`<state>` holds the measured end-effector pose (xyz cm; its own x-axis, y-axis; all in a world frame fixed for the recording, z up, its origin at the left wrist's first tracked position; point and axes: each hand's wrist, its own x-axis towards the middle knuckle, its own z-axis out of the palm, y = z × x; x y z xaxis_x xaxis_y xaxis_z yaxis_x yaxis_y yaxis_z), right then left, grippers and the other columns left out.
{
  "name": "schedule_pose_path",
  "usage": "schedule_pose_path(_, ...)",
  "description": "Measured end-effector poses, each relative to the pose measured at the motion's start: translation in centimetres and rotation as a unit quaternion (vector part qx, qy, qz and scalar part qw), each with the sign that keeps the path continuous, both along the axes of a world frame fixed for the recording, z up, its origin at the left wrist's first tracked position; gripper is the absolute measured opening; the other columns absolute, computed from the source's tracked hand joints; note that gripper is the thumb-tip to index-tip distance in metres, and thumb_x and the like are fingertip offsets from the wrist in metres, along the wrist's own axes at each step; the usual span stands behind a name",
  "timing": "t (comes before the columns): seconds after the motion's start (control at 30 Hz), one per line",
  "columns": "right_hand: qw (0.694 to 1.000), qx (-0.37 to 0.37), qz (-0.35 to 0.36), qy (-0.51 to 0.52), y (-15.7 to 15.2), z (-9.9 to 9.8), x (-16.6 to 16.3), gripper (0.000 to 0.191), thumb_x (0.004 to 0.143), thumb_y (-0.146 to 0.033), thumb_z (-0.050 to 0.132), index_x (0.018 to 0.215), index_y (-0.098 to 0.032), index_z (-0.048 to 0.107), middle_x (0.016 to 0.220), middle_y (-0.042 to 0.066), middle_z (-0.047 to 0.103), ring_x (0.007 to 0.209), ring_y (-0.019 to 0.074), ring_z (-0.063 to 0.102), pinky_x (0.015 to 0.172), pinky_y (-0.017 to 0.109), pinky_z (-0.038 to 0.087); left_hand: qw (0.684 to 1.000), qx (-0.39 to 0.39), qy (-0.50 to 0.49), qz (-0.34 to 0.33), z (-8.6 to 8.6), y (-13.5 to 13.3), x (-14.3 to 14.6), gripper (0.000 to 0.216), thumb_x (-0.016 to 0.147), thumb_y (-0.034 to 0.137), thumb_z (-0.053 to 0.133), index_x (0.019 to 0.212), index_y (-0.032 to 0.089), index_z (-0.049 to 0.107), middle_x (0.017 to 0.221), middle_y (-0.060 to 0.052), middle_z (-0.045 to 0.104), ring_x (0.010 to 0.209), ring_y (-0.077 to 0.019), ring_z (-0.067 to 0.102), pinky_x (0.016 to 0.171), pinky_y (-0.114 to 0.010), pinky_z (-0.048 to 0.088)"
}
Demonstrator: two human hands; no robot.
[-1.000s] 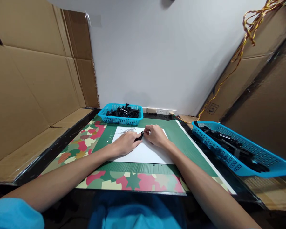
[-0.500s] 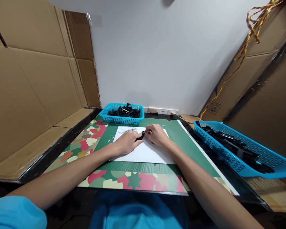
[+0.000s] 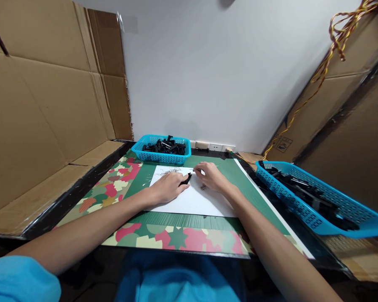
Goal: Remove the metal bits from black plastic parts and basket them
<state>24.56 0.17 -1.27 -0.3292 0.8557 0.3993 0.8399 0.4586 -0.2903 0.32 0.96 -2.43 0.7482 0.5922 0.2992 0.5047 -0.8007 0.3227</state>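
My left hand (image 3: 166, 187) rests on a white sheet (image 3: 189, 204) and grips a small black plastic part (image 3: 186, 180) between thumb and fingers. Just to the right, my right hand (image 3: 210, 175) is pinched round a thin, metallic-looking piece (image 3: 195, 170), too small to identify; it is apart from the black part. Behind my left hand lies a scatter of tiny thin dark pieces (image 3: 169, 171). A smaller cluster of similar bits (image 3: 203, 187) sits below my right hand on the sheet.
A blue basket (image 3: 162, 158) of black plastic parts stands at the back of the green patterned mat (image 3: 252, 197). Another, longer blue basket (image 3: 305, 215) with black parts is on the right. Cardboard walls (image 3: 50, 92) flank the table, and twisted yellow wires (image 3: 321, 79) hang at right.
My right hand has drawn slightly away from the black part, up and to the right, uncovering the small cluster below it. My left hand keeps its grip on the part.
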Motion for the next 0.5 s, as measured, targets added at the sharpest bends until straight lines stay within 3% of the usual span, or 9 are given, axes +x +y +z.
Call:
schedule_pose_path(0.1,0.998,0.025,0.01,0.048,0.1,0.4,0.0,0.031,0.105,-0.029,0.054,0.105,-0.017,0.083,0.098,0.012,0.079,0.085,0.0225,0.071,0.077,0.029,0.048,1.0,0.003,0.004,0.0,-0.1,0.0,0.0,0.034,0.107,0.042,0.051,0.123,0.02,0.072,0.103,-0.013,0.076,0.097,-0.0301,0.07,0.083,-0.039,0.049)
schedule_pose_path(0.2,0.988,0.017,0.021,0.151,0.3,0.3,-0.3,0.029,0.102,-0.036,0.061,0.096,-0.018,0.082,0.095,0.01,0.081,0.084,0.0239,0.074,0.079,0.032,0.054,1.0,0.002,0.004,0.001,-0.1,-0.1,0.0,0.035,0.108,0.042,0.05,0.123,0.019,0.072,0.102,-0.013,0.076,0.097,-0.0301,0.071,0.082,-0.039,0.049)
schedule_pose_path(0.37,0.939,-0.053,0.034,0.339,0.9,-0.6,-1.5,0.038,0.097,-0.052,0.066,0.085,-0.017,0.075,0.084,0.011,0.079,0.078,0.0235,0.077,0.079,0.036,0.064,1.0,0.005,0.001,-0.002,0.0,-0.2,0.0,0.034,0.108,0.041,0.049,0.117,0.019,0.073,0.101,-0.013,0.076,0.097,-0.0306,0.071,0.083,-0.04,0.049)
schedule_pose_path(0.5,0.931,-0.06,0.02,0.361,1.3,-1.3,-1.9,0.041,0.094,-0.057,0.069,0.083,-0.018,0.073,0.084,0.012,0.079,0.077,0.0239,0.077,0.079,0.039,0.067,1.0,0.004,-0.002,-0.007,0.1,-0.3,0.0,0.032,0.107,0.04,0.05,0.116,0.019,0.073,0.1,-0.014,0.076,0.096,-0.031,0.071,0.083,-0.04,0.049)
